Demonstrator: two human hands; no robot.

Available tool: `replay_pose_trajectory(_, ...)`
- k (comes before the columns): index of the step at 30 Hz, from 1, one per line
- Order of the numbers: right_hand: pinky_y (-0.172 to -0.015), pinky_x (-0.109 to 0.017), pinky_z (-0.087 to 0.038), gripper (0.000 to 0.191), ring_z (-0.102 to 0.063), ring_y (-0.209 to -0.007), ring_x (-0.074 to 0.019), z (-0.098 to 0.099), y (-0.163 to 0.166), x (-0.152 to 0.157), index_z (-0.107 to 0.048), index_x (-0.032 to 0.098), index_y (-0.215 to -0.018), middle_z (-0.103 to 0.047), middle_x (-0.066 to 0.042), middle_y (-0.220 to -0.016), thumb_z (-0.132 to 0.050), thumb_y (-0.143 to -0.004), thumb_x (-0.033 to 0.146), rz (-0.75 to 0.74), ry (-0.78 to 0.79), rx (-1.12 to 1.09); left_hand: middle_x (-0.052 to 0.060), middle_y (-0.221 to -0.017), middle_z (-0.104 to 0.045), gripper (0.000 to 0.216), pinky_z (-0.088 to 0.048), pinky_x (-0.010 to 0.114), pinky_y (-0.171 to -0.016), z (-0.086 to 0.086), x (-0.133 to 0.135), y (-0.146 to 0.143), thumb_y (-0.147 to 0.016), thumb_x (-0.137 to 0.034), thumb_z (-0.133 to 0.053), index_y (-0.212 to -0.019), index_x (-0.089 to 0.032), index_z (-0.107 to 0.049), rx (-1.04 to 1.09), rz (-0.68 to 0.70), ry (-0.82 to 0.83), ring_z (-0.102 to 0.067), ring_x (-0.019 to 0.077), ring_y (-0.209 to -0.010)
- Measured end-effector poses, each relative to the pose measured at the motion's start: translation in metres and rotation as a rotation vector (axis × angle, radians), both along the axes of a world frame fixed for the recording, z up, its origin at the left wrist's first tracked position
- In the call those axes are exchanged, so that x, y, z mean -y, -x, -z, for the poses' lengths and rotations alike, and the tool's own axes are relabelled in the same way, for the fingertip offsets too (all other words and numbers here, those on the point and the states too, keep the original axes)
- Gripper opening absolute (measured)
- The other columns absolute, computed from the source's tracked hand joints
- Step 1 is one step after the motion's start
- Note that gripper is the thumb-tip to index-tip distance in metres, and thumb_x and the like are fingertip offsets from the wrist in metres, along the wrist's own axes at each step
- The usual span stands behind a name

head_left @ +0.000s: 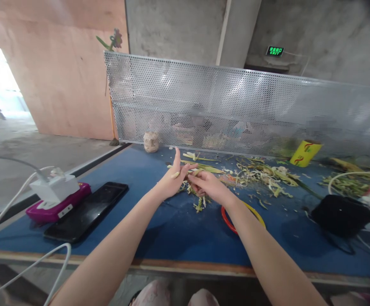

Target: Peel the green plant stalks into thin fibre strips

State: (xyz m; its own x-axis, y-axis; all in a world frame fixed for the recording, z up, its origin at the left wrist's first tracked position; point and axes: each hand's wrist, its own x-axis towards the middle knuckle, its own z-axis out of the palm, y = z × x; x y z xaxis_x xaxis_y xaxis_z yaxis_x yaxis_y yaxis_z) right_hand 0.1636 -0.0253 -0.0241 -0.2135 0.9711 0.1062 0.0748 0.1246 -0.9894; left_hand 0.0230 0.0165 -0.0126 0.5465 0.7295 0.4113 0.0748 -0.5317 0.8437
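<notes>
Holding one pale strip above one bench is the left hand, thumb up; I cannot tell whether the curled right hand grips anything. One phone lies leftward.

Black phone, eight o'clock; flower, eleven o'clock; lit exit sign, between one and two; yellow cylinder, three o'clock.

Grey wall behind a blue-topped table

A pinkish-tan partition rises at left, next to a glaringly bright opening. Light spills onto the grey floor. A paler pillar interrupts the mottled wall, where a green exit sign glows. A perforated metal screen lines the table's far edge.
</notes>
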Motion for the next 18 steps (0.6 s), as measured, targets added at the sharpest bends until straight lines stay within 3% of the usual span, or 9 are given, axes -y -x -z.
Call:
replay_pose_trajectory(3, -0.038, -0.019, -0.023, 0.032, -0.033, -0.038, -0.0044, -0.0004, -0.0003, -0.0001, -0.046, 0.018, -0.068, -0.041, 0.007, -0.049, -0.057, -0.068, 0.049, 0.060, -0.008, 0.077, 0.013, -0.101, -0.062, 0.075, -0.040, 0.025, -0.064, 0.0012, -0.0050, 0.0009, -0.084, -0.040, -0.033, -0.134, -0.012, 0.016, -0.067, -0.095, -0.061, -0.056, 0.0149, -0.070)
replay_pose_trajectory(5, -0.038, -0.019, -0.025, 0.032, -0.036, -0.040, -0.0052, -0.0001, -0.0025, -0.0011, -0.050, 0.018, -0.075, -0.043, 0.006, -0.052, -0.058, -0.067, 0.049, 0.125, -0.029, 0.110, 0.008, -0.084, -0.063, 0.068, -0.040, 0.026, -0.063, 0.0024, -0.0084, 0.0023, -0.084, -0.041, -0.032, -0.136, -0.011, 0.001, -0.104, -0.161, -0.112, -0.053, 0.0138, -0.063)
replay_pose_trajectory(9, -0.039, -0.019, -0.026, 0.029, -0.035, -0.041, -0.0053, 0.0009, -0.0065, -0.0030, -0.052, 0.019, -0.078, -0.041, 0.006, -0.052, -0.059, -0.068, 0.044, 0.190, -0.106, 0.118, -0.001, -0.060, -0.052, 0.049, -0.039, 0.026, -0.061, 0.0039, -0.0102, 0.0044, -0.084, -0.043, -0.031, -0.124, -0.014, -0.032, -0.151, -0.218, -0.212, -0.049, 0.0130, -0.057)
replay_pose_trajectory(13, -0.038, -0.019, -0.024, 0.027, -0.033, -0.039, -0.0044, 0.0011, -0.0065, -0.0044, -0.048, 0.017, -0.063, -0.041, 0.005, -0.050, -0.059, -0.068, 0.042, 0.227, -0.118, 0.077, -0.003, -0.056, -0.045, 0.044, -0.038, 0.025, -0.057, 0.0020, -0.0078, 0.0045, -0.085, -0.040, -0.028, -0.122, -0.017, -0.036, -0.150, -0.218, -0.222, -0.046, 0.0119, -0.053)
replay_pose_trajectory(18, -0.036, -0.020, -0.021, 0.024, -0.030, -0.037, -0.0039, -0.0016, -0.0032, -0.0048, -0.050, 0.018, -0.060, -0.043, 0.005, -0.048, -0.059, -0.068, 0.038, 0.281, -0.092, -0.017, -0.003, -0.055, -0.044, 0.044, -0.038, 0.023, -0.057, -0.0013, -0.0089, 0.0055, -0.086, -0.038, -0.029, -0.124, -0.017, -0.036, -0.090, -0.235, -0.212, -0.043, 0.0102, -0.051)
